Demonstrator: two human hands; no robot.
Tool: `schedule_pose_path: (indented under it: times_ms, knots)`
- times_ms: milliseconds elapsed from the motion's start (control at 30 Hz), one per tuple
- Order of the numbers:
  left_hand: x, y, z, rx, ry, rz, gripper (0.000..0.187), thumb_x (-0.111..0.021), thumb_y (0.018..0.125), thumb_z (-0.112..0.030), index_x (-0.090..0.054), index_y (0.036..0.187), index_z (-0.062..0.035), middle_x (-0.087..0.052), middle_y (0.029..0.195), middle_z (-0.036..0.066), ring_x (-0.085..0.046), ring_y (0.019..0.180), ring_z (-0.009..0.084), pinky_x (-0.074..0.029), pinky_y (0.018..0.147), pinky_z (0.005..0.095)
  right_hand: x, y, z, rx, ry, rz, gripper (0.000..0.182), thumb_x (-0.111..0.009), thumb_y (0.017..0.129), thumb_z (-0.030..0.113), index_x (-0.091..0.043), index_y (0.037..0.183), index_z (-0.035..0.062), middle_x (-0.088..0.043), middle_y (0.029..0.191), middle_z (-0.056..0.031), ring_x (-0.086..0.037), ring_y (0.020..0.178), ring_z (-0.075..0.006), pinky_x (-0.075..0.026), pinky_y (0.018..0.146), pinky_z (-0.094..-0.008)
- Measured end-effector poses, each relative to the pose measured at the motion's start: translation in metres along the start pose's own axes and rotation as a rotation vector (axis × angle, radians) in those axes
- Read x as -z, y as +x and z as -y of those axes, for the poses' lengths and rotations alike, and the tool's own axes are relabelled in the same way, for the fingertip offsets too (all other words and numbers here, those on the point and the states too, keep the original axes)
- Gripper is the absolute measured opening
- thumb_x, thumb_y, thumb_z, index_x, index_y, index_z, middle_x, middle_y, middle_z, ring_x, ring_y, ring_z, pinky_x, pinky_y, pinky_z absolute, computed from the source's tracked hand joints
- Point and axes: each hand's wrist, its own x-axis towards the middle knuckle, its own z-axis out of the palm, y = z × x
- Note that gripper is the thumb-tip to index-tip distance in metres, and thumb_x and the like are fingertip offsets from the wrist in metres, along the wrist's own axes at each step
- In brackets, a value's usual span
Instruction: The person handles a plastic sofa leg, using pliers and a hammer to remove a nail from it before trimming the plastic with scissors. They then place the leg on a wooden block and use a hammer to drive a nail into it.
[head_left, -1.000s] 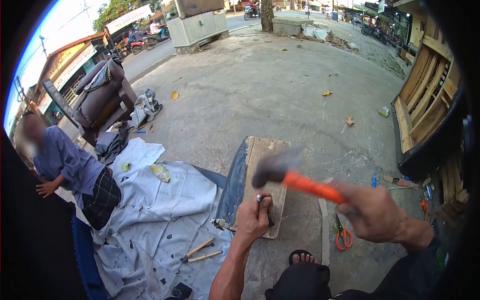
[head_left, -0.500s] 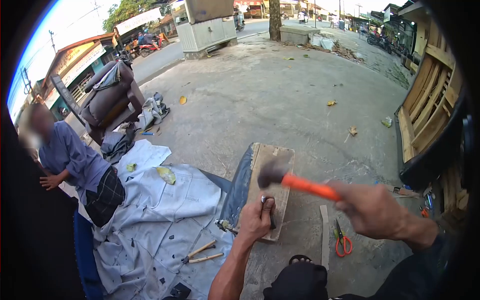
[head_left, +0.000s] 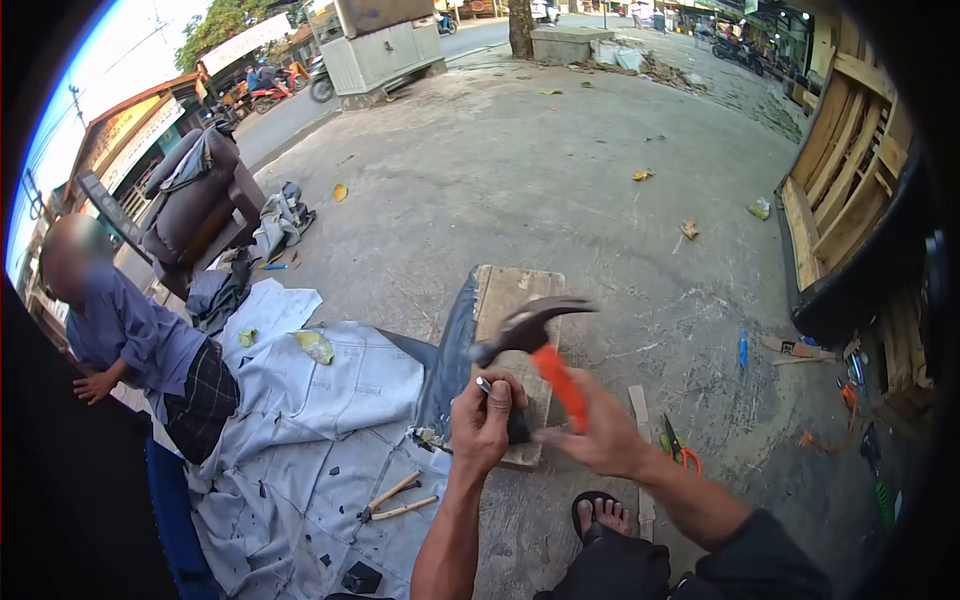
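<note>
My right hand (head_left: 600, 430) grips a claw hammer (head_left: 560, 378) by its orange handle. Its dark head hangs just above my left hand (head_left: 482, 422), the striking face close to the end of a metal punch (head_left: 484, 384). That punch, a short silver rod, is held in my closed left fingers; its lower end is hidden. A black piece (head_left: 518, 428) shows beside those fingers, over a worn wooden board (head_left: 510, 290). Dark blue-grey upholstery material (head_left: 455, 350) covers the board's left side.
Pincers (head_left: 400, 498) lie on a pale cloth (head_left: 370, 380) at left. A seated person (head_left: 150, 330) is beyond it. Scissors (head_left: 680, 446) and a narrow strip (head_left: 640, 405) lie right of the board. A wooden frame (head_left: 850, 170) leans at far right; a brown armchair (head_left: 205, 205) stands back left.
The hammer has swung left and turned, its head now close above the punch. My right hand has come nearer to my left. The view has shifted slightly.
</note>
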Motion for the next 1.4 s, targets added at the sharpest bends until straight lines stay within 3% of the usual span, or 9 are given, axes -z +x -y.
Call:
schedule_pose_path:
  times_ms: [133, 200, 700, 900, 1033, 1133, 1200, 1267, 1400]
  knots:
    - [-0.004, 0.000, -0.001, -0.024, 0.086, -0.066, 0.027, -0.047, 0.110, -0.026, -0.057, 0.098, -0.0037, -0.060, 0.082, 0.003, -0.055, 0.077, 0.0098, -0.045, 0.074, 0.0243, -0.041, 0.012, -0.035, -0.033, 0.184, 0.079, 0.058, -0.083, 0.082, 0.027, -0.051, 0.123, 0.0003, -0.067, 0.106, -0.0210, -0.070, 0.097, -0.0385, -0.054, 0.083, -0.0428]
    - [-0.006, 0.002, -0.001, -0.083, 0.023, -0.179, 0.026, -0.046, 0.110, -0.024, -0.056, 0.097, -0.0035, -0.058, 0.082, 0.002, -0.053, 0.075, 0.0090, -0.045, 0.072, 0.0241, -0.053, 0.013, -0.041, -0.367, 0.218, 0.212, 0.062, -0.087, 0.078, 0.027, -0.052, 0.121, 0.0003, -0.068, 0.101, -0.0223, -0.071, 0.096, -0.0379, -0.055, 0.083, -0.0427]
    - [-0.004, -0.013, -0.010, -0.068, 0.276, -0.291, 0.025, -0.050, 0.108, -0.022, -0.058, 0.094, -0.0039, -0.053, 0.075, -0.002, -0.046, 0.068, 0.0046, -0.037, 0.061, 0.0218, -0.060, 0.005, -0.026, -0.301, 0.253, 0.216, 0.066, -0.091, 0.072, 0.028, -0.056, 0.121, 0.0010, -0.072, 0.099, -0.0209, -0.073, 0.099, -0.0357, -0.056, 0.083, -0.0419]
    - [0.002, -0.015, -0.011, -0.017, -0.436, -0.488, 0.034, -0.046, 0.110, -0.028, -0.049, 0.082, -0.0078, -0.036, 0.062, -0.005, -0.030, 0.051, 0.0049, -0.027, 0.047, 0.0214, -0.067, -0.012, -0.032, -0.317, 0.359, 0.208, 0.073, -0.092, 0.071, 0.031, -0.057, 0.127, 0.0012, -0.073, 0.104, -0.0163, -0.073, 0.100, -0.0286, -0.056, 0.087, -0.0392]
    - [0.097, 0.011, -0.108, -0.515, -0.820, -0.566, 0.032, -0.048, 0.109, -0.027, -0.050, 0.083, -0.0086, -0.031, 0.061, -0.006, -0.023, 0.050, 0.0042, -0.020, 0.043, 0.0237, -0.059, -0.009, -0.027, -0.376, 0.287, 0.282, 0.078, -0.093, 0.070, 0.034, -0.056, 0.130, 0.0008, -0.073, 0.107, -0.0155, -0.072, 0.103, -0.0248, -0.054, 0.092, -0.0373]
    - [0.095, -0.018, -0.107, -0.102, -0.121, -0.328, 0.019, -0.063, 0.101, -0.021, -0.061, 0.102, -0.0016, -0.046, 0.071, -0.004, -0.037, 0.055, 0.0042, -0.030, 0.049, 0.0206, -0.073, -0.018, -0.043, -0.289, 0.337, 0.209, 0.083, -0.094, 0.069, 0.036, -0.056, 0.133, 0.0008, -0.072, 0.111, -0.0152, -0.070, 0.105, -0.0235, -0.053, 0.095, -0.0361]
    - [0.090, -0.043, -0.084, 0.218, 0.272, -0.073, 0.051, -0.081, 0.084, -0.021, -0.061, 0.127, -0.0023, -0.061, 0.098, 0.003, -0.057, 0.084, 0.0127, -0.047, 0.074, 0.0259, -0.078, -0.023, -0.051, -0.301, 0.418, 0.211, 0.081, -0.093, 0.072, 0.031, -0.054, 0.137, 0.0018, -0.070, 0.119, -0.0131, -0.068, 0.108, -0.0212, -0.051, 0.098, -0.0358]
    - [0.075, -0.055, -0.032, 0.052, 0.533, 0.123, 0.076, -0.094, 0.064, -0.019, -0.061, 0.131, -0.0059, -0.066, 0.124, 0.012, -0.055, 0.121, 0.0286, -0.047, 0.097, 0.0391, -0.079, -0.024, -0.056, -0.284, 0.562, 0.232, 0.081, -0.091, 0.074, 0.021, -0.050, 0.140, -0.0003, -0.066, 0.123, -0.0097, -0.064, 0.113, -0.0173, -0.049, 0.101, -0.0329]
    - [0.043, -0.072, -0.008, 0.209, 0.583, 0.092, 0.084, -0.097, 0.055, -0.024, -0.062, 0.130, -0.0083, -0.065, 0.127, 0.011, -0.056, 0.122, 0.0325, -0.046, 0.103, 0.0425, -0.060, -0.030, -0.057, -0.322, 0.730, 0.306, 0.085, -0.086, 0.079, 0.006, -0.040, 0.149, -0.0043, -0.060, 0.129, -0.0066, -0.058, 0.120, -0.0133, -0.047, 0.105, -0.0301]
